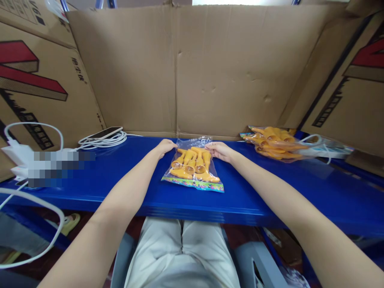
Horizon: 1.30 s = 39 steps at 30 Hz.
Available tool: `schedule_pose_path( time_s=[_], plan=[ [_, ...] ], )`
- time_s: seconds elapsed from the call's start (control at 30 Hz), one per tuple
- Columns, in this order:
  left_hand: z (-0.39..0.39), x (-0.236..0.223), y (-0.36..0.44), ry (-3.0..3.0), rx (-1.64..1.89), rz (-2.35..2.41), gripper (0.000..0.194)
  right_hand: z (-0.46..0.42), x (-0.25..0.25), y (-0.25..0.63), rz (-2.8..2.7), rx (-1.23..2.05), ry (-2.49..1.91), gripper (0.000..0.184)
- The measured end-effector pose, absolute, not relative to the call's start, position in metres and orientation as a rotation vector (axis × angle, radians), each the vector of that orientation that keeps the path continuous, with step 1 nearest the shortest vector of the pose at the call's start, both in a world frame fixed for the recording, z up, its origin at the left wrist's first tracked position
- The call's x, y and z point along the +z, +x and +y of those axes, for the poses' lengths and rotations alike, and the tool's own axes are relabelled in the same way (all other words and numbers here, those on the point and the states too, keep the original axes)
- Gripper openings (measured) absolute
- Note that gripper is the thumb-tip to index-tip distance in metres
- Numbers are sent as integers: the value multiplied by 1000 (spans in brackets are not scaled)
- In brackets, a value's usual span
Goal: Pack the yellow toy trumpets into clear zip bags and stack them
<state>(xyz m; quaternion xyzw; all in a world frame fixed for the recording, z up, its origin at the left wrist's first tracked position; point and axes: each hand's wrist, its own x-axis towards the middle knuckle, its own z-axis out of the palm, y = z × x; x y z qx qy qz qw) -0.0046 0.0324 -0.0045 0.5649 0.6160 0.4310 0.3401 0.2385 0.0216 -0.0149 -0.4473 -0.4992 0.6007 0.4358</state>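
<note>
A clear plastic bag (pixel 193 182) of orange-yellow plastic pieces lies flat on the blue tabletop (pixel 150 196) before me. The pieces (pixel 192 162) have hollow, round ends; their exact kind I cannot tell. A colourful printed strip runs along the bag's near edge. At its far left corner, my left hand (pixel 166 147) is closed, with thumb and fingers pinching the plastic. My right hand (pixel 221 151) grips the far right edge, its fingertips partly hidden by the film and close to the pieces.
More bags of similar orange-yellow pieces (pixel 273 142) are piled at the right, beside a white cable (pixel 315 138). A phone (pixel 106 133) rests on a coiled white cable (pixel 105 141) at the left. Cardboard panels (pixel 225 72) wall the back and both sides.
</note>
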Motion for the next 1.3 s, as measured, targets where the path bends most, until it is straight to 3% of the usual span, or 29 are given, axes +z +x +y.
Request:
schedule_pose_path(
  time_s=[0.23,0.47,0.63,1.07,1.23,1.3],
  plan=[
    [32,-2,-7,1166,1179,1237,15,18,-15,236,-1256,1509,-1067,15],
    [29,-1,-24,1208,1043,1214,24,20,-12,249,-1350,1581,-1052,26],
    [28,2,-24,1268,1014,1284,19,24,-12,256,-1410,1553,-1096,22],
    [32,-1,-12,2651,735,1582,24,17,0,253,-1699,1308,-1158,20],
    [24,0,-4,2894,779,1554,25,17,2,250,-1860,1027,-1220,46],
    [20,2,1,2950,791,1544,26,16,3,249,-1892,899,-1234,47]
  ],
)
